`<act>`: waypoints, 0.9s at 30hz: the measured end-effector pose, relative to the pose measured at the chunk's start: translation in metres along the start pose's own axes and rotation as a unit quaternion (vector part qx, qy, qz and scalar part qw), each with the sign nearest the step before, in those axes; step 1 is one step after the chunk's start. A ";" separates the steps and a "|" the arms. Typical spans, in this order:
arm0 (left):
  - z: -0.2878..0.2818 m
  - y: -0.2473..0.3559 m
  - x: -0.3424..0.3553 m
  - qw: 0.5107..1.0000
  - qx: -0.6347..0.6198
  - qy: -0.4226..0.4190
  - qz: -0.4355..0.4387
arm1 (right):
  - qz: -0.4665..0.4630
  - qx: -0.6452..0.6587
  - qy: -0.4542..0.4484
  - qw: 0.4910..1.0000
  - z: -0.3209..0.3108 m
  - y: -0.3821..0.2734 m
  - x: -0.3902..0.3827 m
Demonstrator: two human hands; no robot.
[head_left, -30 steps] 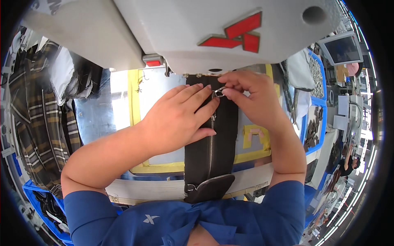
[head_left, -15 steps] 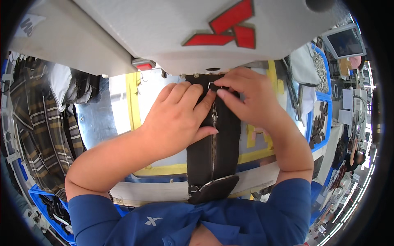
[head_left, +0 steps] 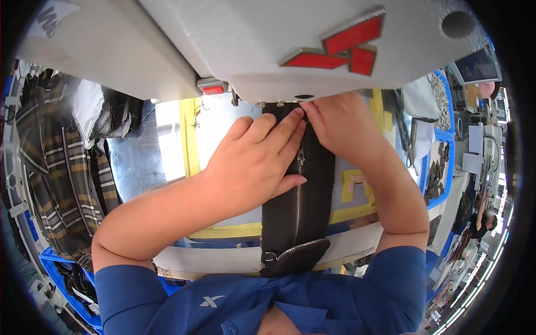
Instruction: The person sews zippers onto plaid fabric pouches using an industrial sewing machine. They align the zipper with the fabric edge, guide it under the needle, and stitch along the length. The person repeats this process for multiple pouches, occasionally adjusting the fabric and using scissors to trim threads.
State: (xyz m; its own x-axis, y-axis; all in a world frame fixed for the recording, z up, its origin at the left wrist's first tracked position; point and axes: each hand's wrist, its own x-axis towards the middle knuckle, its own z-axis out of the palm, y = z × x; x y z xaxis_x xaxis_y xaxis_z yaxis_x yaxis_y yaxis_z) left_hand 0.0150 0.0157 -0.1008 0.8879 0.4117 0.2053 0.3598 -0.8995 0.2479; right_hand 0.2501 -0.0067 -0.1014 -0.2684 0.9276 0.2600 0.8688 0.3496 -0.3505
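A black fabric piece [head_left: 279, 206] with a metal zipper [head_left: 299, 190] down its length lies below the sewing machine head [head_left: 251, 56]. Its near end folds over, and a second zipper edge curves along the fold. My left hand [head_left: 251, 153] lies flat on the fabric left of the zipper, fingers stretched toward the machine, thumb across the teeth. Close by, my right hand [head_left: 343, 125] is closed at the fabric's far end, right under the head. The machine and the hand itself hide its fingertips and whatever they pinch. The zipper slider [head_left: 301, 159] sits between the hands.
Yellow tape [head_left: 190, 139] marks the shiny work plate. Plaid garments [head_left: 61, 184] hang at the left above a blue crate [head_left: 72, 285]. At right stand blue bins [head_left: 438, 173] with small dark parts and metal pieces. A small screen [head_left: 477, 67] is at the far right.
My right hand has gone farther in under the machine head; the metal ring with its black tab it pinched is now out of sight. My left fingers have stretched out more. The view has shifted slightly.
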 end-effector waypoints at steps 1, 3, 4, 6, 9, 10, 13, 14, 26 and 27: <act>0.001 0.000 0.000 1.000 0.000 0.002 0.000 | 0.000 0.002 -0.006 1.000 0.000 0.000 0.001; 0.002 0.000 0.001 1.000 -0.001 0.007 0.001 | 0.006 0.010 -0.001 1.000 -0.001 -0.001 0.000; 0.001 0.000 0.001 1.000 -0.008 0.003 -0.004 | 0.008 0.014 0.001 1.000 -0.002 -0.002 -0.001; -0.002 -0.001 0.003 1.000 -0.021 -0.002 -0.013 | 0.018 0.009 0.028 0.999 -0.004 -0.006 -0.004; -0.005 -0.002 0.005 0.998 -0.059 0.000 -0.028 | -0.016 -0.038 0.055 0.998 -0.002 -0.012 -0.024; -0.005 -0.004 0.005 0.996 -0.080 0.000 -0.031 | -0.035 -0.060 0.062 0.996 -0.002 -0.012 -0.030; -0.003 -0.007 0.007 0.989 -0.139 0.001 -0.043 | -0.035 -0.057 0.040 0.997 -0.007 -0.014 -0.032; -0.003 -0.009 0.007 0.986 -0.157 0.002 -0.049 | -0.037 -0.055 0.036 0.997 -0.008 -0.015 -0.031; 0.000 -0.008 0.003 0.990 -0.131 0.012 -0.059 | -0.035 -0.063 0.003 0.997 -0.011 -0.015 -0.024; -0.002 -0.008 0.004 0.989 -0.135 0.008 -0.063 | -0.034 -0.058 0.002 0.998 -0.012 -0.015 -0.023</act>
State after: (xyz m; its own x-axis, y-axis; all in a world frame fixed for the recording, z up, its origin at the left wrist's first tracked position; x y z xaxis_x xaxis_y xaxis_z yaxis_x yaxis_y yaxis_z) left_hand 0.0156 0.0247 -0.1002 0.8355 0.5222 0.1712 0.3752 -0.7697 0.5165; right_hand 0.2484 -0.0353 -0.0910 -0.3262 0.9020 0.2828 0.8915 0.3930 -0.2252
